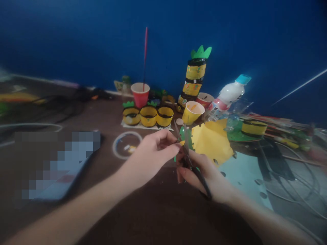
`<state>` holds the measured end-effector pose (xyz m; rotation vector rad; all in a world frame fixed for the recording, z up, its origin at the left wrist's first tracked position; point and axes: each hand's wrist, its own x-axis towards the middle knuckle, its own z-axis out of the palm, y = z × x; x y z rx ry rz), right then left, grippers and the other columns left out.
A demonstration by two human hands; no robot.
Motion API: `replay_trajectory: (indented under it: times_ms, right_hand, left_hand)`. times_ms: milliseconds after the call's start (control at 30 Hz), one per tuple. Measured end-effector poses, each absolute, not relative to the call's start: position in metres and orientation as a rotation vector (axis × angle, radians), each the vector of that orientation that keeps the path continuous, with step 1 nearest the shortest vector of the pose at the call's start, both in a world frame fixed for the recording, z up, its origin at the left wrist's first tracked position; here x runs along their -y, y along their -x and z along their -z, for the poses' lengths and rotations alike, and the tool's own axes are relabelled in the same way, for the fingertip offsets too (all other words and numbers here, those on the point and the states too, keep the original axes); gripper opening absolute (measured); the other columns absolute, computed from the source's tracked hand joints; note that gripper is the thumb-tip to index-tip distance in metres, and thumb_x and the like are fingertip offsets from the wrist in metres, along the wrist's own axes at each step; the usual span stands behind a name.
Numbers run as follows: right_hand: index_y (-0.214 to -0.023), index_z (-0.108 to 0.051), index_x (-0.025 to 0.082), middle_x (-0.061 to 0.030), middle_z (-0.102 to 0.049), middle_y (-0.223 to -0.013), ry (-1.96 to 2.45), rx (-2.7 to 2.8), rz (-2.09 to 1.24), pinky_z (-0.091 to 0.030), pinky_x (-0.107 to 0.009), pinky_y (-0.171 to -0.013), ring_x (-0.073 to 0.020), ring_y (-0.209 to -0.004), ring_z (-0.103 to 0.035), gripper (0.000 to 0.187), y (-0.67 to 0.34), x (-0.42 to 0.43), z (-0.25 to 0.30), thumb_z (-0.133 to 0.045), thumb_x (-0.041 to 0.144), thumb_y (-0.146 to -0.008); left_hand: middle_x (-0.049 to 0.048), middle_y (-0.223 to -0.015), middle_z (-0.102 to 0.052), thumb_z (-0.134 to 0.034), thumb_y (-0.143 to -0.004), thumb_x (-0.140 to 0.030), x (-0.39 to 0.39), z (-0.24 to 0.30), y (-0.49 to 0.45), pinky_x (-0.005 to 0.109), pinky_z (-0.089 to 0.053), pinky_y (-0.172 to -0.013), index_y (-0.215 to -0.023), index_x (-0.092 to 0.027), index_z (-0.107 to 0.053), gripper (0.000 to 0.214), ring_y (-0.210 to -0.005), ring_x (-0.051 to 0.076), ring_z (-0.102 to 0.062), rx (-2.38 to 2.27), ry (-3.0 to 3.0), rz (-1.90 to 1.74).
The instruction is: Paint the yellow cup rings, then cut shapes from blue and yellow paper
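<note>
Gripping a pair of dark-handled metal scissors, the right hand is closed through the loops, blades pointing toward 11 o'clock and parted. The left hand pinches its fingertips together on a small green paper piece at the blades. This piece is judged light, thin and floppy; hold it close to the cut line so it does not fold. At 1 o'clock lies a yellow paper sheet on the dark brown surface. Farther, at 12 o'clock, stand three yellow-and-black banded rings, a red paper cup and a tall yellow pineapple-like tower.
</note>
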<state>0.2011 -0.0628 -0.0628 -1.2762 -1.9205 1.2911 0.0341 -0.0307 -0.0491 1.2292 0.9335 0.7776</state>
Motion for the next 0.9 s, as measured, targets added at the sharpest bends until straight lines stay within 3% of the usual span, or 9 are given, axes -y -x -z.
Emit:
replay_trajectory:
  times_ms: [267,900]
  right_hand:
    - [-0.069,-0.037,0.02,0.0009,-0.054,-0.062,1.286,1.91,-1.304,-0.035,-0.025,-0.053,-0.0124,-0.057,-0.049,0.017,-0.2017,0.063,0.061,-0.05,0.021,-0.079]
    - [-0.071,-0.043,0.019,-0.0001,-0.053,-0.061,1.289,1.946,-1.262,-0.034,-0.025,-0.05,-0.0126,-0.055,-0.047,0.012,-0.2008,0.0633,0.0629,-0.045,0.023,-0.082]
  left_hand:
    - [-0.0076,-0.063,-0.059,-0.053,-0.081,-0.022,0.0343,0.0468,-0.0353,0.017,-0.043,-0.06,-0.073,-0.02,-0.051,0.008,-0.06,0.006,-0.058,-0.916,-1.283,-0.748]
    - [-0.0089,-0.068,-0.058,-0.053,-0.081,-0.02,0.0336,0.0489,-0.0346,0.014,-0.044,-0.061,-0.075,-0.02,-0.053,0.007,-0.064,0.004,-0.059,-0.931,-1.313,-0.747]
